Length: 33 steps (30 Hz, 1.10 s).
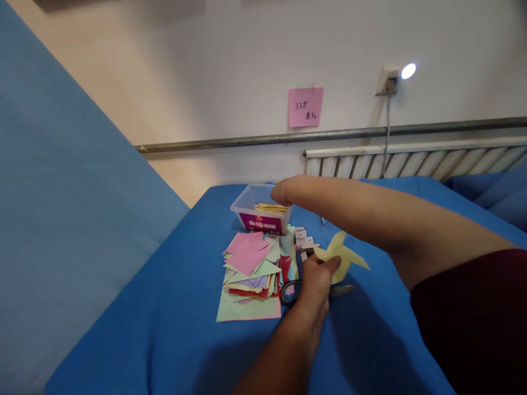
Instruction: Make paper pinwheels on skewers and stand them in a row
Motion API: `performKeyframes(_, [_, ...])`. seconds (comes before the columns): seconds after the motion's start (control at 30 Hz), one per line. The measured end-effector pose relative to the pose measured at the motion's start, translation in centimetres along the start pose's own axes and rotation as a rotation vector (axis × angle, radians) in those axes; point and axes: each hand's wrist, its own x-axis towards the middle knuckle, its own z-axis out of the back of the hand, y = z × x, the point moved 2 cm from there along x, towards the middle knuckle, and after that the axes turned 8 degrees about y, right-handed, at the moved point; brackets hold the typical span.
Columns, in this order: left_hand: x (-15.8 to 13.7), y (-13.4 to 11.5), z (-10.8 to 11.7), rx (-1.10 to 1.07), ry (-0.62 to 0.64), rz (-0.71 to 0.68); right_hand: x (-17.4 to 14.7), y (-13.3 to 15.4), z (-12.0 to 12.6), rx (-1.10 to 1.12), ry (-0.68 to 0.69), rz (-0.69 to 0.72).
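Note:
My left hand [317, 277] pinches a pale yellow paper pinwheel [342, 258] between thumb and fingers, its blades spread out to the right. Beneath that hand lie scissors, a dark handle loop [290, 293] showing on the left and a blade [342, 290] on the right. Across the view from the right stretches my right arm, and my right hand [285, 190] is over the right rim of a clear plastic box [244, 207] with a purple label. Its fingers are hidden. Thin yellowish sticks [270, 208] lie in the box.
Left of my left hand is a stack of coloured paper pieces [249, 255] on larger sheets [247, 308]. Small white boxes [301, 237] sit beside it. Blue cloth [181, 323] covers the table. Behind are a wall pipe [230, 142], a radiator [432, 159] and a plugged-in cord [387, 126].

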Motion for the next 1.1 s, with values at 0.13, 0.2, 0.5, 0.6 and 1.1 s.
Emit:
performKeyframes(0.13, [0.7,-0.2,0.2,-0.022,-0.006,-0.005,-4.9,1.0,5.8,-0.085,0.194,0.092])
performKeyframes(0.2, [1.0,-0.3,0.3,-0.025,-0.004,-0.018,-9.0,1.1,9.0,-0.080,0.150,0.111])
performKeyframes(0.5, [1.0,-2.3,0.6,0.066,-0.107,-0.210,-24.3,-2.5,10.7,0.728,-0.266,-0.214])
performKeyframes(0.6, [1.1,-3.1,0.0,0.090,-0.186,-0.264,-25.4,-3.2,9.8,0.700,-0.366,-0.306])
performKeyframes(1.1, [4.3,-2.5,-0.6,0.283,-0.282,-0.338,-26.7,-5.0,5.3,0.874,-0.152,-0.355])
